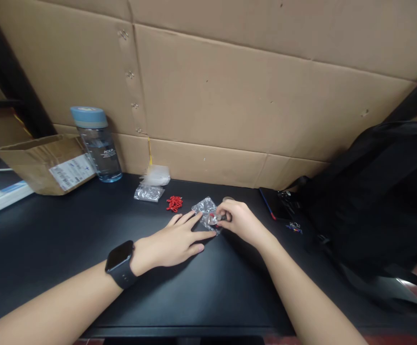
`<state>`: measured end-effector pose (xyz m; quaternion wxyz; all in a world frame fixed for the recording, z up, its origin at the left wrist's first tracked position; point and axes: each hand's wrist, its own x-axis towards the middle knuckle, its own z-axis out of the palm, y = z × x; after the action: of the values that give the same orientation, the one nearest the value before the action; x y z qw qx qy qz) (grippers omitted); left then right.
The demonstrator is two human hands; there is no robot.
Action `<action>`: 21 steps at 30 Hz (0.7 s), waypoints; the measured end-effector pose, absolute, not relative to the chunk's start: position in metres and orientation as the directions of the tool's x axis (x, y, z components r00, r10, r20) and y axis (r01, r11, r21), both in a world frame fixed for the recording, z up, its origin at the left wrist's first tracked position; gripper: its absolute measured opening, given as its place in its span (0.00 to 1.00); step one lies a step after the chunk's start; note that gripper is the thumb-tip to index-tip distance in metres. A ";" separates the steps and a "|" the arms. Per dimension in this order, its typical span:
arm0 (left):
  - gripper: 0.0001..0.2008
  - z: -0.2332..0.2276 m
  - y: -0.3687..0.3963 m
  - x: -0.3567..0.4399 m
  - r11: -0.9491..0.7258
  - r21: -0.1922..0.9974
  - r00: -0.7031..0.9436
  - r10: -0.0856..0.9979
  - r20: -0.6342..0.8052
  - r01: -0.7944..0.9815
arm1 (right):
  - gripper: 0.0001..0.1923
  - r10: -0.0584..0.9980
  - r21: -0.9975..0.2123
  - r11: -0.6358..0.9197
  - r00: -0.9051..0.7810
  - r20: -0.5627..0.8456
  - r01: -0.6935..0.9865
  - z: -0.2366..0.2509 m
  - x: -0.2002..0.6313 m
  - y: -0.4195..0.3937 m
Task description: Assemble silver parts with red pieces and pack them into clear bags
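A crinkled clear plastic bag (204, 205) lies on the black tabletop between my two hands. My left hand (178, 239), with a dark watch on its wrist, is flat and open, fingers spread, the longer fingertips at the bag's near left edge. Thumb and fingers of my right hand (239, 218) are closed in a pinch on the bag's right side. A little red shows through the plastic by those fingertips; its kind is unclear. Just beyond my left fingers sits a small heap of red clip-like pieces (174, 203).
Clear plastic packets (149, 192) lie farther back. At the left stand a blue-capped water bottle (102, 153) and a cardboard box (46, 165). A dark flat object with a red-blue edge (276, 206), small colourful pieces (295, 227) and a black backpack (381, 201) are at the right. Cardboard walls the back.
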<state>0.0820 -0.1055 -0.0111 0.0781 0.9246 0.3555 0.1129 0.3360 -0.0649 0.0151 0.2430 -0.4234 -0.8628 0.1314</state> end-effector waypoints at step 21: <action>0.11 0.031 -0.090 0.061 -0.788 0.338 0.767 0.599 0.229 0.514 | 0.09 0.735 -0.549 0.671 -0.541 0.408 0.498 0.011 0.338 -0.049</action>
<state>0.0606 -0.0897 0.0314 0.1286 0.9312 0.2988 0.1642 0.3380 -0.0489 0.0111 0.3165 -0.3593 -0.8576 0.1876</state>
